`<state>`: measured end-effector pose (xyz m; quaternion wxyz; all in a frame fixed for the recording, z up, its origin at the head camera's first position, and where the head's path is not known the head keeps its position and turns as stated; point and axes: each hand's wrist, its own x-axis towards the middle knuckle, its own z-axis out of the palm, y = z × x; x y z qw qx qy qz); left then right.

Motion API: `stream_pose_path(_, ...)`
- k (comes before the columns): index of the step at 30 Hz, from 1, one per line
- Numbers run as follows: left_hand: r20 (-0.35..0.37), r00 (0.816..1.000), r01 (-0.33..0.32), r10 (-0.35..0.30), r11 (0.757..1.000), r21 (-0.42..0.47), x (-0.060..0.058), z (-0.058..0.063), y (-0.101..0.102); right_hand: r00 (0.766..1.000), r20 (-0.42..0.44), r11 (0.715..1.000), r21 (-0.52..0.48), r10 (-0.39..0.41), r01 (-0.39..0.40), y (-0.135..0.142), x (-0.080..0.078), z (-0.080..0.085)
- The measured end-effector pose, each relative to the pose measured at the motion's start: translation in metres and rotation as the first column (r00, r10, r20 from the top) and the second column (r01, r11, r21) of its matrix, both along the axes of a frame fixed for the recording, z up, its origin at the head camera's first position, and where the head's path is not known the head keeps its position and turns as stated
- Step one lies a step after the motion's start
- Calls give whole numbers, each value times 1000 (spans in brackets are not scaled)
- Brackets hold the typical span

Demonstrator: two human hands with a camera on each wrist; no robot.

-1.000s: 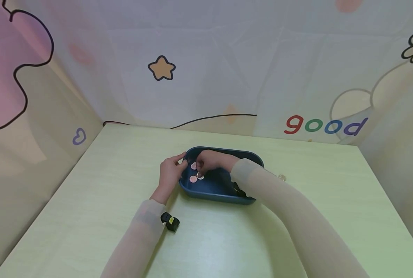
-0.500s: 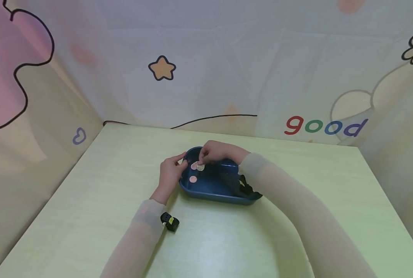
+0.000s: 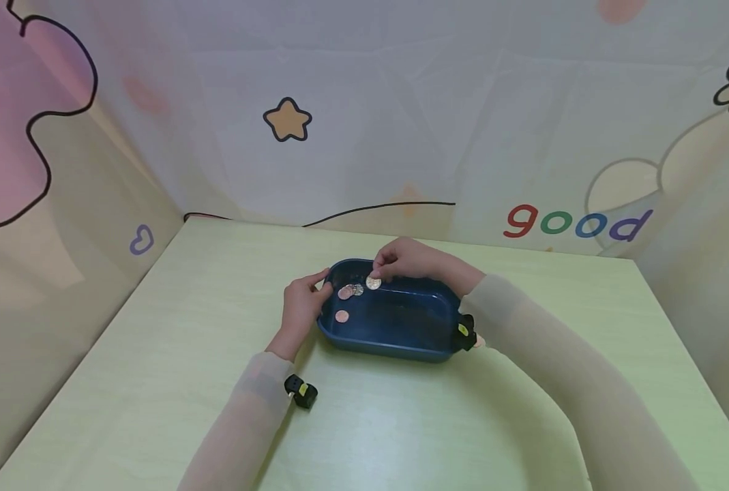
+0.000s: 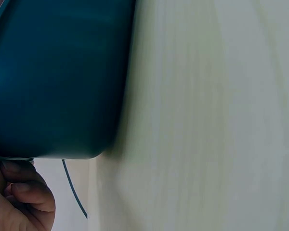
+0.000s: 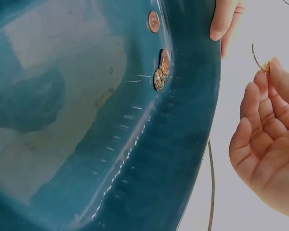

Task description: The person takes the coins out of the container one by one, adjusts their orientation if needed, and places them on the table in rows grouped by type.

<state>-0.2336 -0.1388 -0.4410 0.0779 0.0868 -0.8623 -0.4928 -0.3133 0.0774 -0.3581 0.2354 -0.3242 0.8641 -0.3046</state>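
Observation:
A dark blue oblong tray [image 3: 395,351] stands on the pale table. At its left end my left hand [image 3: 303,303] grips the rim between thumb and fingers; in the left wrist view, curled fingers [image 4: 36,197] show beside the tray wall [image 4: 58,82]. Over the far rim, my right hand [image 3: 410,259] pinches a coin [image 3: 373,282] between thumb and fingertips. The right wrist view shows that held coin [image 5: 256,57] nearly edge-on, outside the rim. Inside the tray lie a copper coin [image 3: 342,316] and, farther back, another copper coin [image 3: 345,292] overlapping a silvery coin [image 3: 358,290].
A small pinkish thing [image 3: 479,340] shows partly behind the right wrist's black camera [image 3: 466,332]; its kind is unclear. Another black camera [image 3: 301,391] sits on the left wrist. A printed cloth [image 3: 364,136] hangs behind the table [image 3: 352,423].
My right hand has risen out of the tray and moved right and back, with a coin in its fingertips. My left hand has kept its place on the rim.

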Motion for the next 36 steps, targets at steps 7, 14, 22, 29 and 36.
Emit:
stream_pose_path(7, 8, 1000, 3, -3, 1000, 3, 1, 0, 1, 994, -18, 994, 4, -108, 108, 22, 12, 6)
stream_pose_path(14, 12, 1000, 3, -3, 1000, 4, 0, -1, 4, 977, -39, 978, -28, -210, 209, 45, 25, 8)
stream_pose_path(22, 25, 1000, 2, -2, 1000, 7, -3, -1, 6, 938, -25, 938, -39, -346, 345, 75, 41, 3)
stream_pose_path(29, 14, 1000, -6, 6, 1000, 0, -4, 0, 4, 916, -93, 920, -75, -391, 385, 99, 53, -4)
stream_pose_path(36, 9, 1000, 0, 0, 1000, 10, -2, -2, 1, 888, -55, 888, -102, -456, 449, 116, 63, -17)
